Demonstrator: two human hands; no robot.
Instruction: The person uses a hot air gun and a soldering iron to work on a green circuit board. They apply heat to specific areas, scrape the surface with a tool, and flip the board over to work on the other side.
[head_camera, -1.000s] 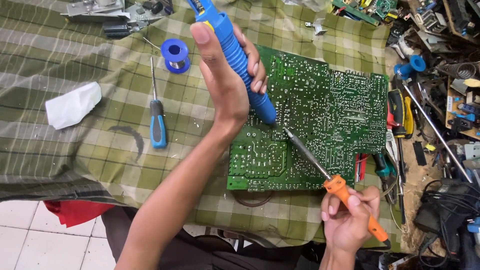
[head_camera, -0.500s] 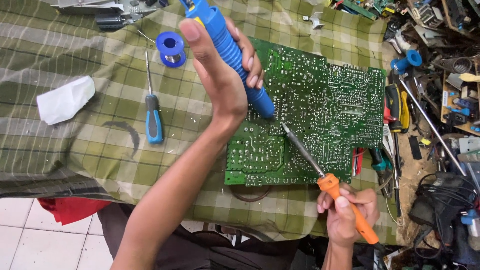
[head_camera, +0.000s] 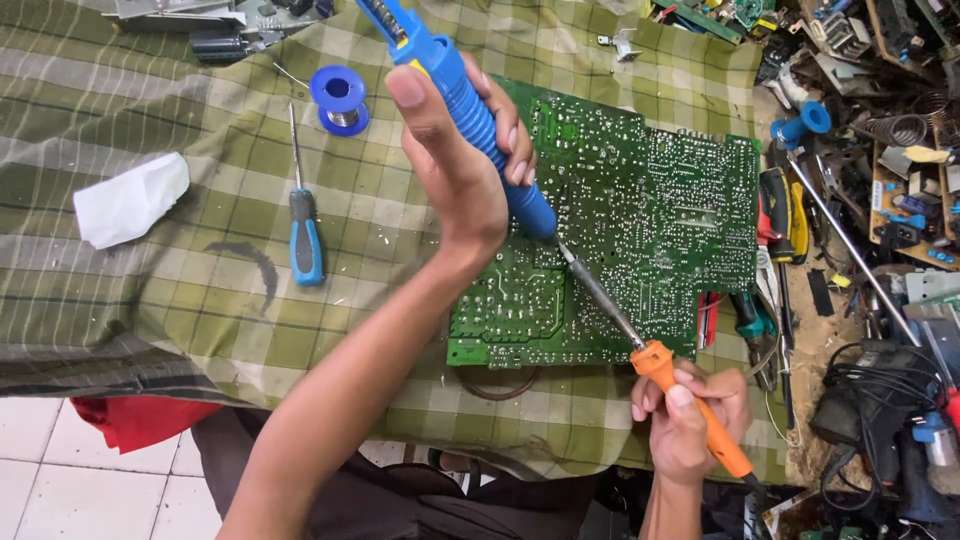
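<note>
A large green circuit board (head_camera: 660, 210) lies solder side up on a green checked cloth (head_camera: 150, 290). My left hand (head_camera: 455, 160) grips a blue desoldering pump (head_camera: 460, 100), held slanted with its tip down on the middle of the board. My right hand (head_camera: 690, 415), at the board's near right corner, holds an orange-handled soldering iron (head_camera: 690, 395). The iron's metal shaft reaches up and left, and its tip meets the board right beside the pump's nozzle.
A blue-handled screwdriver (head_camera: 303, 225), a blue spool of solder wire (head_camera: 340, 100) and a white crumpled tissue (head_camera: 130, 200) lie on the cloth to the left. Pliers, cables, tools and electronic parts crowd the right side (head_camera: 860, 200). White floor tiles show below the cloth's edge.
The view has shifted slightly. Both hands keep their tools on the same spot of the board, with the iron tip staying beside the pump nozzle.
</note>
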